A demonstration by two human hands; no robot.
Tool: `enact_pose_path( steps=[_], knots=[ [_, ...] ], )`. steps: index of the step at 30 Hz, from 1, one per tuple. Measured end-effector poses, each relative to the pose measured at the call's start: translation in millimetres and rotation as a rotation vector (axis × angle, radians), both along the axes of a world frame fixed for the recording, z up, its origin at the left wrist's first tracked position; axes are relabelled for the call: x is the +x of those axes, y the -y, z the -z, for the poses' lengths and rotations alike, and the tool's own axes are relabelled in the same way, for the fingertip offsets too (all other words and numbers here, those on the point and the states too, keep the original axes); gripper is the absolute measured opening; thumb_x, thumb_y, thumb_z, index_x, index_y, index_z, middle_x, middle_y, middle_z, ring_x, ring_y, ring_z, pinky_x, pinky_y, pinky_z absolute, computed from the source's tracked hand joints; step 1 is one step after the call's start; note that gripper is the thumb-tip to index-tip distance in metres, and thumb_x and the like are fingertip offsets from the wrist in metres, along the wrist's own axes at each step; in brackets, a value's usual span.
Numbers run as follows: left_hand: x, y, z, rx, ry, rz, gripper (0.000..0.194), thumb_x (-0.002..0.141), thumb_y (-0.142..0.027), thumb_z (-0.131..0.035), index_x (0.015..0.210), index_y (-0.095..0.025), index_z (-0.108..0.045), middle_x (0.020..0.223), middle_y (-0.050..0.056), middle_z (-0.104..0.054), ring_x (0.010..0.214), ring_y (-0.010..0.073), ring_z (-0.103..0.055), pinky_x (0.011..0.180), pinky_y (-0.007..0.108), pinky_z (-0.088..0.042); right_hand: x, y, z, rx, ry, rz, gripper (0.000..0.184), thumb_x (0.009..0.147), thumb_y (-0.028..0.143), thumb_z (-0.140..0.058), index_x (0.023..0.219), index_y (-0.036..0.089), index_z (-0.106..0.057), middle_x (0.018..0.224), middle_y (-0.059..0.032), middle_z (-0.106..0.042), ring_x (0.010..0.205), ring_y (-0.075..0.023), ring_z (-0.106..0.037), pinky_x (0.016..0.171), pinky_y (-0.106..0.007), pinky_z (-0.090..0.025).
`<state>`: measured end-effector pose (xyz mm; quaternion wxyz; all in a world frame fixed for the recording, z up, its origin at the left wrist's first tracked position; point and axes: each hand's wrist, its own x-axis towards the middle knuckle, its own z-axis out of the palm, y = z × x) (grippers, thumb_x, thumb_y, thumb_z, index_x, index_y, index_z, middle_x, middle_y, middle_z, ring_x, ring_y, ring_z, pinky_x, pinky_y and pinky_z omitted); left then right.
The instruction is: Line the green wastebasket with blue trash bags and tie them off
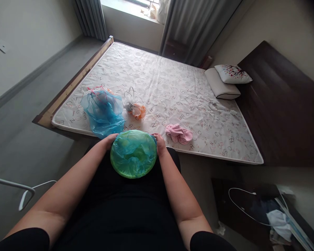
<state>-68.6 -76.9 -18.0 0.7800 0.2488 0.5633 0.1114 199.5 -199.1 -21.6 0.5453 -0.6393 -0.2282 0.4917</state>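
A round green bin (117, 173) rests against my lap, lined with a blue plastic bag (134, 160) that folds over its rim. At the bin's far left side, my left hand (111, 140) is closed on the bag's edge. Opposite it, my right hand (160, 142) pinches the bag at the rim, with a bit of blue film by the fingers. Most fingertips are hidden behind the bin. Just beyond my left hand lies a larger, crumpled blue plastic bag (104, 113) with red ties, on the mattress edge.
The patterned mattress (170, 90) holds a small clear-and-orange plastic bag (137, 109), a pink cloth (179, 134) and pillows (232, 74). A dark bedside table (225, 198) with a white cable stands at right. A white metal bar (13, 183) juts in from the left.
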Motion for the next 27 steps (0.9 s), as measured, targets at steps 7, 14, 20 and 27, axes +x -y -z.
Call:
enact_pose_path(
  steps=[7,14,20,27],
  knots=[
    [-11,16,4.8,0.107,0.083,-0.072,0.022,0.079,-0.026,-0.075,0.098,-0.014,-0.077,0.071,0.008,-0.073,0.064,0.0269,-0.073,0.057,0.036,-0.061,4,11,-21.1,-0.104,0.321,-0.305,0.032,0.074,0.046,-0.077,0.095,0.022,-0.072,0.088,0.0012,-0.07,0.085,-0.019,-0.062,0.077,-0.029,-0.049],
    [-36,3,16.4,0.673,-0.316,-0.256,0.037,0.087,-0.037,-0.066,0.119,-0.018,-0.064,0.094,0.008,-0.074,0.09,0.0247,-0.074,0.078,0.035,-0.059,36,8,-27.9,-0.014,0.388,-0.11,0.027,0.076,0.044,-0.069,0.09,0.021,-0.066,0.083,0.0011,-0.067,0.078,-0.0177,-0.058,0.073,-0.029,-0.047],
    [-67,6,17.8,1.097,-0.576,-0.005,0.042,0.09,-0.044,-0.059,0.123,-0.018,-0.065,0.108,0.013,-0.075,0.105,0.0297,-0.072,0.1,0.045,-0.055,49,-1,-21.0,0.06,0.192,0.294,0.032,0.072,0.041,-0.07,0.095,0.021,-0.061,0.081,0.0004,-0.065,0.073,-0.0167,-0.059,0.07,-0.029,-0.051],
    [-64,10,28.2,1.13,-0.558,0.167,0.05,0.09,-0.05,-0.056,0.124,-0.015,-0.065,0.11,0.015,-0.074,0.101,0.0299,-0.072,0.093,0.042,-0.056,30,-1,18.3,-0.002,0.185,0.324,0.033,0.078,0.043,-0.067,0.102,0.022,-0.061,0.086,-0.0009,-0.068,0.083,-0.019,-0.063,0.07,-0.029,-0.054]
  ],
)
